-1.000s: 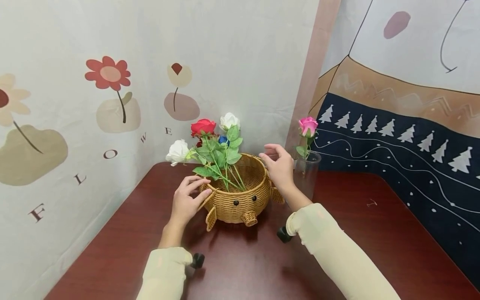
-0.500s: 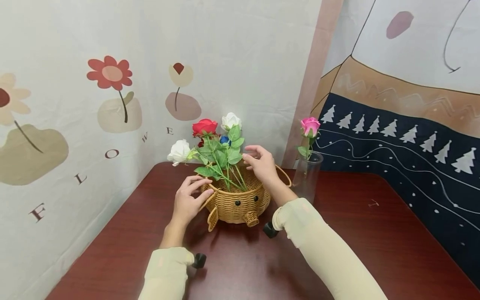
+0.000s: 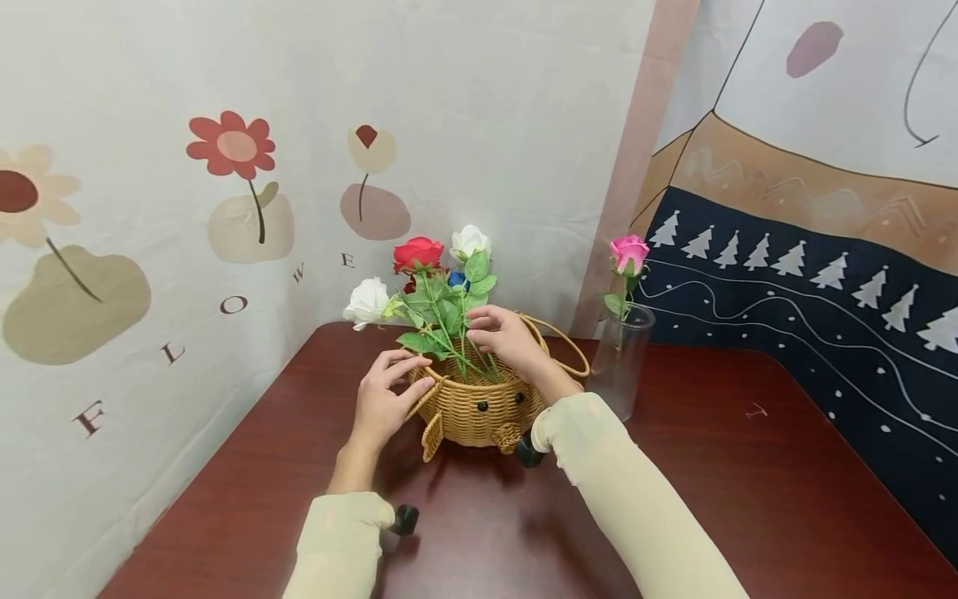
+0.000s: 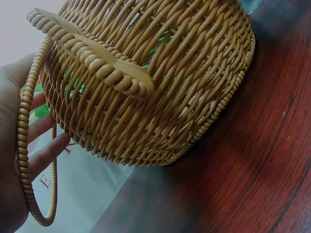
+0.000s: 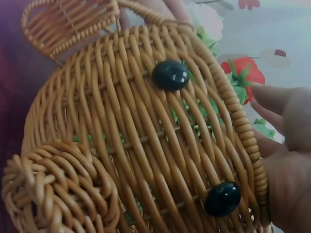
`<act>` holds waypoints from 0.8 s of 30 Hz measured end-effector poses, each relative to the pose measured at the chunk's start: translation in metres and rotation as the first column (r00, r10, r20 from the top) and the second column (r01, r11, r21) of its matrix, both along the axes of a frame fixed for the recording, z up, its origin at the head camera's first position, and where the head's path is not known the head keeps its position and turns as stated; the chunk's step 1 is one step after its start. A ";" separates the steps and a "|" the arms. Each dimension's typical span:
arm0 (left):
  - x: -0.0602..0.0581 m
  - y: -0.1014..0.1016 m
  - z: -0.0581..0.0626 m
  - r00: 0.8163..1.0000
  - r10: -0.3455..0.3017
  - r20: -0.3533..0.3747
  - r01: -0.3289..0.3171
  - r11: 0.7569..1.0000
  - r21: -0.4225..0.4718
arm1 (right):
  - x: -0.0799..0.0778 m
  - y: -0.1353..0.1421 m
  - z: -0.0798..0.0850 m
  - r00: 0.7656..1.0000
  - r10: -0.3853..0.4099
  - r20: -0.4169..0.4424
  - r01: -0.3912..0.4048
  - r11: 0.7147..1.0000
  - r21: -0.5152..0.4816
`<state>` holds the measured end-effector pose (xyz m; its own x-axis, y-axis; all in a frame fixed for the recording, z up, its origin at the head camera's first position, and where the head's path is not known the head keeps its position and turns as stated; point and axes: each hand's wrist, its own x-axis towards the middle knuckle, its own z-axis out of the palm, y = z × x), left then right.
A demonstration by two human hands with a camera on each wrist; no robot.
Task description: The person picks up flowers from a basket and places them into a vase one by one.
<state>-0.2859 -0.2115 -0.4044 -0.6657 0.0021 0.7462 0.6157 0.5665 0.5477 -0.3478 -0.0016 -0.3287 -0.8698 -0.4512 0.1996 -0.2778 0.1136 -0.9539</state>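
Observation:
A wicker animal-face basket (image 3: 471, 416) stands on the table with artificial roses in it: two white, including the left white rose (image 3: 367, 302), a red rose (image 3: 418, 253) and a blue one partly hidden. My left hand (image 3: 382, 401) is at the basket's left rim, fingertips on the rim; in the left wrist view the hand lies by the loop handle (image 4: 23, 126). Over the basket mouth, my right hand (image 3: 512, 343) reaches among the stems and leaves (image 3: 449, 316), its fingers loosely bent. Its thumb is hidden in the right wrist view, where the fingers (image 5: 272, 97) are near the red rose.
A clear vase (image 3: 623, 366) holding a pink rose (image 3: 629, 252) stands right of the basket. The second loop handle (image 3: 572, 349) leans out toward it. Printed cloths (image 3: 524, 150) hang behind the dark red table (image 3: 711, 466). A black strap piece sits at each wrist.
My right hand has moved left from the basket's right handle and rim to the stems above the mouth. That handle has dropped outward. The left hand stays at the left rim.

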 end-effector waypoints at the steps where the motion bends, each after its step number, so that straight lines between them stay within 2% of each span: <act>1: 0.000 0.000 0.000 1.000 -0.001 -0.001 0.001 1.000 0.002 | -0.001 0.000 0.000 1.000 0.026 0.006 -0.026 0.999 0.022; 5: 0.000 0.000 0.001 1.000 -0.006 -0.002 0.006 1.000 0.006 | 0.007 -0.002 0.010 0.994 0.103 0.047 -0.108 0.987 0.121; 9: -0.001 -0.001 0.000 1.000 -0.007 -0.004 0.007 1.000 0.001 | 0.002 -0.003 0.005 0.987 0.149 0.066 -0.159 0.966 0.201; 12: -0.001 0.000 0.000 1.000 -0.004 -0.005 0.004 1.000 -0.003 | -0.008 -0.004 -0.005 0.984 0.158 0.087 -0.175 0.953 0.247; 16: 0.000 0.000 0.000 1.000 -0.001 -0.003 0.001 1.000 -0.008 | -0.007 -0.006 -0.005 0.981 0.158 0.108 -0.185 0.928 0.323; 24: -0.001 0.001 -0.001 1.000 -0.002 -0.001 0.002 1.000 0.002 | -0.005 -0.012 -0.006 0.984 0.175 0.034 -0.168 0.852 0.496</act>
